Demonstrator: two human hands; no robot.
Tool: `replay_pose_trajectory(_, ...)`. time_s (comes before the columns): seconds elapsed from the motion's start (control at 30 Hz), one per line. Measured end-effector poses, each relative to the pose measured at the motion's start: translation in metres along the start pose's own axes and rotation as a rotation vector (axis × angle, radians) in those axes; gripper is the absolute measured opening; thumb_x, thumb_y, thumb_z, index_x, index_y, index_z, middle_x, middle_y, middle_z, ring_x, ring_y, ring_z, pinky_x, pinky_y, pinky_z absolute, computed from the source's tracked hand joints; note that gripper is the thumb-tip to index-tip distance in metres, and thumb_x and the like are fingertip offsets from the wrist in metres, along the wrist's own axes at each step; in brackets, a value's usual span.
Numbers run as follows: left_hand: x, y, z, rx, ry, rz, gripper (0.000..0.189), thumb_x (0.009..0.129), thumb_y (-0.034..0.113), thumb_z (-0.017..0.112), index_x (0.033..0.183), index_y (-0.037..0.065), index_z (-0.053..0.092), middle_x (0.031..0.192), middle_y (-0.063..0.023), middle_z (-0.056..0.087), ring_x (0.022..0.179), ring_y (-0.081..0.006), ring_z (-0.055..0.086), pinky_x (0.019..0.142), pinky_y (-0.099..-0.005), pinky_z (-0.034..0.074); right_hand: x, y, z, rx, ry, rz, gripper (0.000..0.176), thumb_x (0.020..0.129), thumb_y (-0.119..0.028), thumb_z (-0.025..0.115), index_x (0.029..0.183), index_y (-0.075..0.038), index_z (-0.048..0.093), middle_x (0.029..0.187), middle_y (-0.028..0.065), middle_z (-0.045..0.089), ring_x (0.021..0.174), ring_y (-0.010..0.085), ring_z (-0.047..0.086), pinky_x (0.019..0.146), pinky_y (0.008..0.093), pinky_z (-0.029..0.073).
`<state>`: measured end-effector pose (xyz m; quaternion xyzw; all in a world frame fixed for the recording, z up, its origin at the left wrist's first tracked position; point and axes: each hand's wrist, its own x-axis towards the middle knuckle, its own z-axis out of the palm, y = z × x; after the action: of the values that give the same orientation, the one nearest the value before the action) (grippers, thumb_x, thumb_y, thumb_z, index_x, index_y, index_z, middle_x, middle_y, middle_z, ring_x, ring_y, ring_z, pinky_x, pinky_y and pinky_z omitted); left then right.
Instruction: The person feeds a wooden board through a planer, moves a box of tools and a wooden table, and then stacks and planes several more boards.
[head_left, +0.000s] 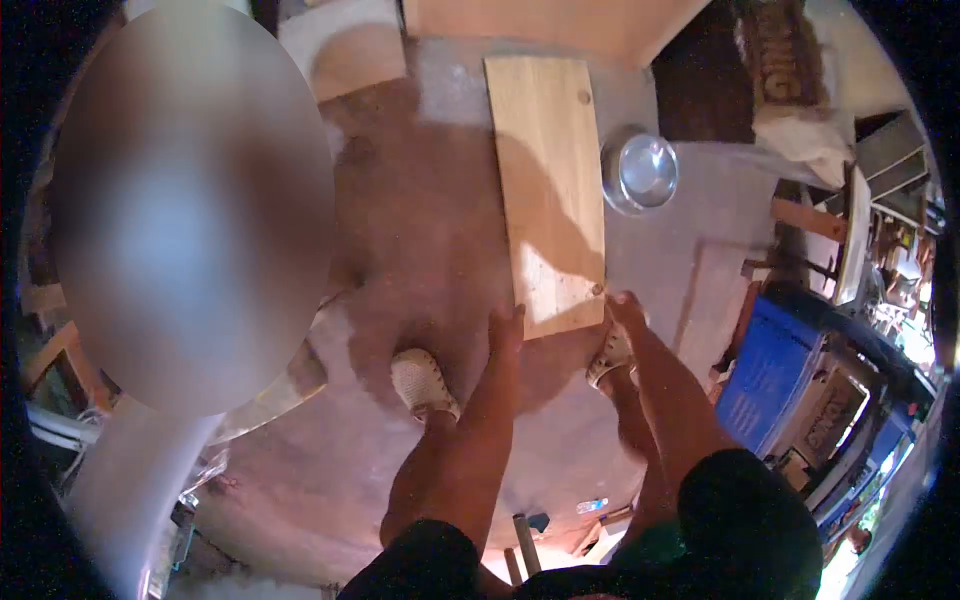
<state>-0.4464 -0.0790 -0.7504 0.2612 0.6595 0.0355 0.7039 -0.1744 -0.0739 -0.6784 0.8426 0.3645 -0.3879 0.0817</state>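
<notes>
Just beside the wooden board (pixel 548 195), a shiny metal bowl (pixel 645 172).

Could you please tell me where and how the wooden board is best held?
Probably by its long edges near the end closest to the wearer, one hand from each side: the wooden board is long, flat and straight-sided, and the left hand and right hand are at those edges.
</notes>
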Motion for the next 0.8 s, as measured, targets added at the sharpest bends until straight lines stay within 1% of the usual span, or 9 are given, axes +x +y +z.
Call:
replay_pose_trajectory(0.07,0.02,-0.025,0.024,0.111,0.422,0.121,0.068,0.084,0.037,0.061,0.133,-0.004,0.037,0.135,-0.0297,0.037,0.129,-0.0402,0.033,0.107,-0.0396,0.027,0.034,0.023,0.023,-0.056,0.025,0.101,0.061,0.081,-0.045,0.064,0.122,-0.002,0.051,0.117,0.0236,0.057,0.109,0.0361,0.055,0.087,0.0425,0.046)
replay_pose_trajectory(0.17,0.035,-0.032,0.049,0.201,0.385,0.188,0.078,0.083,0.038,0.062,0.136,-0.006,0.027,0.139,-0.0328,0.026,0.132,-0.0412,0.026,0.11,-0.0404,0.023,0.042,-0.011,0.032,0.557,-0.094,0.027,0.067,0.081,-0.05,0.062,0.125,-0.002,0.047,0.114,0.0206,0.057,0.104,0.031,0.056,0.088,0.0411,0.044)
replay_pose_trajectory(0.3,0.036,-0.041,0.08,-0.03,0.336,0.385,0.075,0.083,0.037,0.062,0.136,-0.006,0.029,0.14,-0.031,0.026,0.132,-0.0405,0.027,0.108,-0.0422,0.025,0.066,0.02,0.108,0.347,0.2,0.222,0.062,0.082,-0.049,0.063,0.12,-0.001,0.051,0.108,0.0192,0.059,0.1,0.029,0.056,0.086,0.0409,0.045)
replay_pose_trajectory(0.4,0.03,-0.052,0.039,0.01,0.413,0.071,0.069,0.085,0.031,0.062,0.136,-0.003,0.03,0.137,-0.0296,0.032,0.129,-0.0406,0.031,0.107,-0.0423,0.028,0.066,0.032,0.1,0.148,0.193,0.015,0.053,0.085,-0.048,0.056,0.116,-0.004,0.055,0.099,0.0187,0.064,0.088,0.0282,0.063,0.072,0.0431,0.05)
replay_pose_trajectory(0.5,0.019,-0.077,-0.018,0.059,0.179,0.31,0.054,0.086,0.023,0.061,0.131,0.0,0.041,0.126,-0.0218,0.048,0.115,-0.0308,0.048,0.1,-0.0373,0.037,0.014,0.003,0.047,0.355,-0.3,0.097,0.045,0.086,-0.036,0.062,0.111,0.001,0.056,0.095,0.0063,0.057,0.08,0.0164,0.055,0.069,0.0309,0.047)
replay_pose_trajectory(0.6,-0.1,0.017,-0.055,-0.178,0.204,0.417,0.045,0.088,0.02,0.058,0.126,-0.001,0.047,0.114,-0.0143,0.058,0.103,-0.0221,0.055,0.091,-0.034,0.042,-0.083,-0.038,0.0,0.504,-0.113,-0.204,0.04,0.089,-0.025,0.057,0.118,0.002,0.051,0.097,0.0055,0.058,0.081,0.013,0.056,0.071,0.029,0.048)
replay_pose_trajectory(0.63,-0.146,0.058,-0.077,-0.241,0.059,0.266,0.047,0.089,0.023,0.058,0.128,0.001,0.044,0.117,-0.0112,0.056,0.104,-0.0208,0.054,0.091,-0.035,0.043,-0.114,-0.051,-0.016,0.552,-0.083,-0.28,0.039,0.09,-0.022,0.055,0.12,0.002,0.049,0.1,0.006,0.059,0.083,0.0128,0.056,0.073,0.0288,0.048)
replay_pose_trajectory(0.73,-0.243,0.097,-0.13,-0.431,-0.08,0.106,0.046,0.09,0.026,0.056,0.127,0.001,0.045,0.117,-0.0099,0.057,0.104,-0.0196,0.054,0.09,-0.0348,0.043,-0.21,-0.133,-0.095,0.897,-0.316,-0.038,0.036,0.092,-0.018,0.052,0.121,0.002,0.048,0.105,0.0083,0.06,0.09,0.0137,0.058,0.078,0.0278,0.048)
replay_pose_trajectory(0.8,-0.291,0.122,-0.164,-0.538,-0.092,0.116,0.044,0.09,0.025,0.056,0.125,0.0,0.048,0.113,-0.0118,0.059,0.102,-0.0197,0.056,0.089,-0.0336,0.043,-0.257,-0.157,-0.118,0.798,-0.324,-0.084,0.036,0.092,-0.019,0.051,0.12,0.003,0.049,0.104,0.0084,0.061,0.09,0.0136,0.058,0.077,0.0281,0.048)
